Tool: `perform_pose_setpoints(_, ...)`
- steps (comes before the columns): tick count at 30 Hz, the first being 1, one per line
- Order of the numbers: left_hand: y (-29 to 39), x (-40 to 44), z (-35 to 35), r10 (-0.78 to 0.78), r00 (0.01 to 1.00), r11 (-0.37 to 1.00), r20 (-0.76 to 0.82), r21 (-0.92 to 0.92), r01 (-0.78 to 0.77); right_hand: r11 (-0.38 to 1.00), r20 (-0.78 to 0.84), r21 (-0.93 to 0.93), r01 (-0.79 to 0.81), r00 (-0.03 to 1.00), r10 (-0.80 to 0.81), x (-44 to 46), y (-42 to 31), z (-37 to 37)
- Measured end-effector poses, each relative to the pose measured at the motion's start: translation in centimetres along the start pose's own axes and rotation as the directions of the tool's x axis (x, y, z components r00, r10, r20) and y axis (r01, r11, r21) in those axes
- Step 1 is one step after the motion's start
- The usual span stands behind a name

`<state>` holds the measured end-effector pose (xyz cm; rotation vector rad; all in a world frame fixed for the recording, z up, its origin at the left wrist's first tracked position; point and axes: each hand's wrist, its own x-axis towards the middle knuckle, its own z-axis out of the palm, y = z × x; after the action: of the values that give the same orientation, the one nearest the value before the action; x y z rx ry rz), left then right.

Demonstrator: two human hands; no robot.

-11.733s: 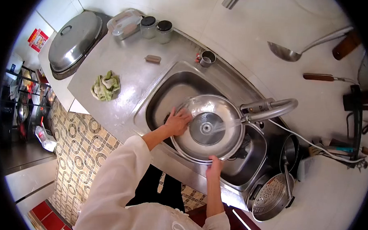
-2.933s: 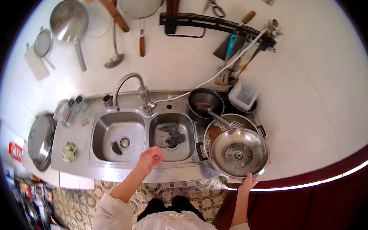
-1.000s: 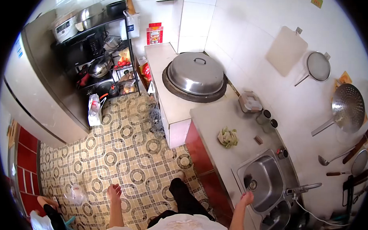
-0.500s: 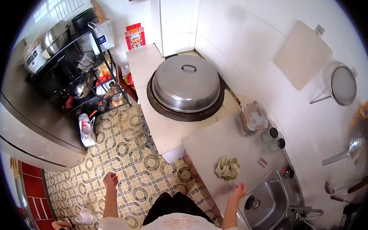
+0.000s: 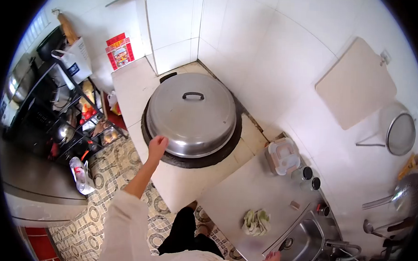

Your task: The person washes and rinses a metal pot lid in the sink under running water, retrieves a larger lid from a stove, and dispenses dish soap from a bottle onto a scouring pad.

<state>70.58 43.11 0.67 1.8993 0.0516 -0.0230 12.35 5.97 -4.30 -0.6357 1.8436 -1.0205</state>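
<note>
My left hand (image 5: 157, 147) is stretched forward beside the near left rim of a large domed metal lid (image 5: 195, 118). Its fingers are curled together and nothing shows in them; whether they touch the rim I cannot tell. The lid has a dark handle on top and covers a round wok set in the tiled stove. Low in the view, my right hand (image 5: 271, 259) is by the front corner of the sink (image 5: 302, 239), fingers slightly apart, with nothing visible in it. A pile of pale green leaves (image 5: 256, 222) lies on the counter (image 5: 225, 202) beyond that hand.
Egg-carton-like clear boxes (image 5: 282, 156) and two black-lidded jars (image 5: 302, 174) stand along the wall. A cutting board (image 5: 356, 85), a strainer (image 5: 400, 134) and ladles hang at the right. A loaded black rack (image 5: 49, 97) is at the left, and a white bag (image 5: 81, 175) is on the floor.
My body has stepped toward the stove. My left hand has moved forward and up to the lid's edge, while my right hand has dropped lower in the view. The lid and leaves stay put.
</note>
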Motion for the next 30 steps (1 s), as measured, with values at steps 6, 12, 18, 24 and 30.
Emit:
perform_pose_setpoints(6,4.6,15.5,9.6,0.409,0.911,0.818,0.055,0.419,-0.393,0.997,-0.146,-0.045,0.062,0.987,-0.068,-1.0,0.9,-2.7)
perform_pose_setpoints(12,7.2,21.4,13.9,0.439,0.863,0.509,0.249,0.722,-0.467,0.989,-0.230,-0.104,0.102,0.965,-0.124,-6.6,-0.5,-4.4)
perform_pose_setpoints(18,5.0,26.3,15.7,0.289,0.834,0.426,0.470,0.717,-0.552,0.982,-0.285,-0.148,0.121,0.945,-0.160,-9.8,-0.4,-7.4)
perform_pose_setpoints(24,3.5,28.0,15.9,0.223,0.877,0.628,0.426,0.625,-0.463,0.951,-0.137,-0.240,0.192,0.964,-0.230,-11.4,-0.1,-10.5)
perform_pose_setpoints(30,5.4,28.9,13.0,0.343,0.849,0.652,0.402,0.548,-0.524,0.997,-0.249,0.057,0.058,0.968,-0.042,-10.1,1.4,-10.6)
